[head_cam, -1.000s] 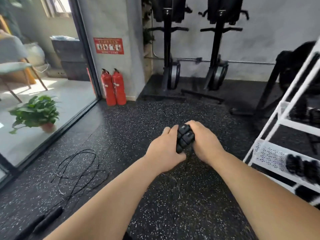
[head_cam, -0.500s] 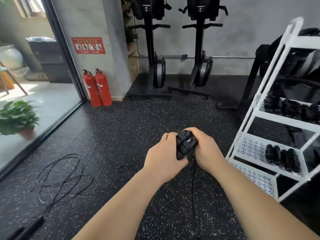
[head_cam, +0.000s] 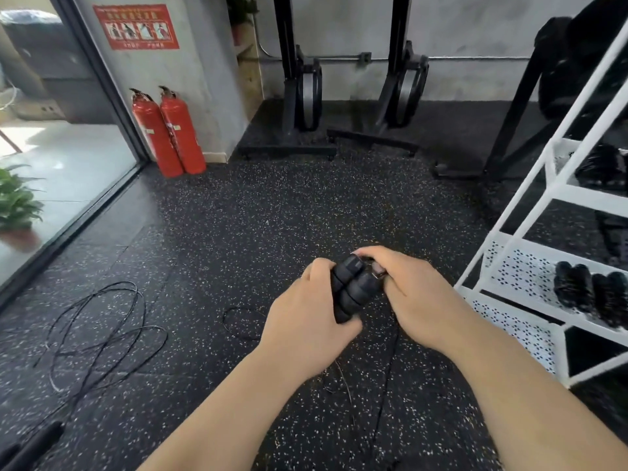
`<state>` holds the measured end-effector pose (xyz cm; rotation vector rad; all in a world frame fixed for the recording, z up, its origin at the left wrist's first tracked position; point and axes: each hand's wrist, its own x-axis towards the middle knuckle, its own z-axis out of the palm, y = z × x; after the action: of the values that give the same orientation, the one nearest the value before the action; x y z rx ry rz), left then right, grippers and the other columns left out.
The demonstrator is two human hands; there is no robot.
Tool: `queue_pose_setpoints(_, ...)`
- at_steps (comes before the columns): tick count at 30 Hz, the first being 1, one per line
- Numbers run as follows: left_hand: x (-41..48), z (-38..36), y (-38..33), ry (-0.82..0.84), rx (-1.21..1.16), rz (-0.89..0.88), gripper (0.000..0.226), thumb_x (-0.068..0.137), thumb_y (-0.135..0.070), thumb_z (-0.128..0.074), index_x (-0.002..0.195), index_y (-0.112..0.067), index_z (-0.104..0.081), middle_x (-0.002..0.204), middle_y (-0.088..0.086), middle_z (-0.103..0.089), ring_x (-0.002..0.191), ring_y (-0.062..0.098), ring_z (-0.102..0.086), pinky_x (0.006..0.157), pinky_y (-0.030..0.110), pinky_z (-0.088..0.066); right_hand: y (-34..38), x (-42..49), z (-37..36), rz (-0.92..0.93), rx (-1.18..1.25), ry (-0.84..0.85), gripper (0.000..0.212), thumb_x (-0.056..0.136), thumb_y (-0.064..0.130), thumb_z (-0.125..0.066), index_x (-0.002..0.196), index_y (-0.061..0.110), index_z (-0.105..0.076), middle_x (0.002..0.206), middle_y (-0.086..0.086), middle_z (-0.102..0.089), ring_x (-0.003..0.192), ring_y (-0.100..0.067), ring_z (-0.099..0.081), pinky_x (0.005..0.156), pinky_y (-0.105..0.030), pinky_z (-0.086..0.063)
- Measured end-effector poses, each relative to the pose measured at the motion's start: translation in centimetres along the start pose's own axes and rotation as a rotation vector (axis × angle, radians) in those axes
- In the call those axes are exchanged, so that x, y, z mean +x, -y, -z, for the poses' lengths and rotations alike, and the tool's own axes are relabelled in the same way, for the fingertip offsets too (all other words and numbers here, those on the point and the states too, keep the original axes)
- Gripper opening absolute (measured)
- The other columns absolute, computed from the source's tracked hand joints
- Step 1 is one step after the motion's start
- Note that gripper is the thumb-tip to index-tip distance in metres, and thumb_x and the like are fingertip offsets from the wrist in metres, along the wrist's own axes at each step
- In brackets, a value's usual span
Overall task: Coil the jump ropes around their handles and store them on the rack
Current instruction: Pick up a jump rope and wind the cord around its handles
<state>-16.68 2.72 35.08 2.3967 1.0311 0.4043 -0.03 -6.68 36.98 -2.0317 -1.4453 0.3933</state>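
My left hand [head_cam: 306,311] grips a pair of black ribbed jump rope handles [head_cam: 351,288] held side by side, pointing up and away. My right hand [head_cam: 414,294] curls over their top end, fingertips pinching near the metal rope fitting. The thin black rope [head_cam: 390,362] hangs down from the handles to the floor, with a small loop [head_cam: 238,321] lying left of my left hand. A second jump rope [head_cam: 98,334] lies loose in tangled loops on the floor at the left, its black handles [head_cam: 34,440] near the lower left corner. The white rack [head_cam: 530,277] stands at the right with coiled ropes [head_cam: 591,294] on its shelves.
Two red fire extinguishers [head_cam: 170,130] stand by the grey pillar. Two black exercise machines [head_cam: 306,96] line the back wall. A glass partition runs along the left with a potted plant [head_cam: 17,205] behind it. Speckled black rubber floor [head_cam: 272,215] spreads in front of me.
The view has swung right and closer to the rack, which now shows more of its shelves. My hands stay together on the handles, and the rope now hangs down from them.
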Motion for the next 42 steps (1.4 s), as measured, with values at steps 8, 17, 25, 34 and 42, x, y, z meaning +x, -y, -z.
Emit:
queue_pose_setpoints(8, 1.0, -0.5, 1.3, 0.043, -0.055, 0.065, 0.051, 0.083, -0.046, -0.073, 0.116, -0.043, -0.035, 0.104, -0.015, -0.061, 0.084, 0.013, -0.064, 0.075, 0.038, -0.053, -0.2, 1.3, -2.2, -0.058, 0.027, -0.012, 0.052, 0.104, 0.005, -0.039, 0.136, 0.043, -0.057, 0.109, 0.015, -0.065, 0.087, 0.001, -0.058, 0.071, -0.021, -0.040)
queue_pose_setpoints(17, 0.9, -0.8, 0.6, 0.027, -0.077, 0.078, 0.050, 0.083, -0.043, -0.071, 0.117, -0.042, -0.034, 0.104, -0.016, -0.058, 0.084, 0.012, -0.062, 0.072, 0.038, -0.050, 0.4, 1.4, -2.9, -0.124, 0.058, -0.027, 0.061, 0.100, 0.001, -0.038, 0.140, 0.044, -0.054, 0.124, 0.014, -0.065, 0.106, -0.009, -0.060, 0.087, -0.031, -0.045)
queue_pose_setpoints(25, 1.6, -0.9, 1.6, -0.121, 0.114, 0.015, 0.047, 0.086, -0.048, -0.073, 0.116, -0.035, -0.040, 0.112, -0.015, -0.054, 0.099, 0.016, -0.057, 0.086, 0.038, -0.047, 0.6, 1.3, -3.1, -0.094, 0.011, -0.007, 0.051, 0.107, 0.007, -0.038, 0.143, 0.040, -0.053, 0.123, 0.011, -0.064, 0.103, -0.013, -0.060, 0.087, -0.036, -0.050)
queue_pose_setpoints(34, 1.2, -1.4, 0.4, -0.040, -0.384, 0.218, 0.038, 0.076, -0.034, -0.078, 0.100, -0.043, -0.051, 0.085, -0.013, -0.069, 0.072, 0.008, -0.066, 0.065, 0.035, -0.055, 0.9, 1.8, -2.7, -0.084, 0.200, -0.064, 0.054, 0.108, 0.007, -0.038, 0.134, 0.049, -0.058, 0.121, 0.019, -0.065, 0.105, 0.002, -0.061, 0.085, -0.022, -0.045)
queue_pose_setpoints(42, 1.4, -1.4, 0.4, -0.052, -0.337, 0.246, 0.039, 0.076, -0.047, -0.076, 0.101, -0.042, -0.046, 0.099, -0.013, -0.067, 0.083, 0.012, -0.068, 0.075, 0.046, -0.060, 0.9, 1.9, -1.4, -0.069, 0.399, 0.115, 0.043, 0.108, 0.027, -0.051, 0.141, 0.055, -0.054, 0.129, 0.031, -0.062, 0.117, 0.006, -0.059, 0.106, -0.034, -0.048)
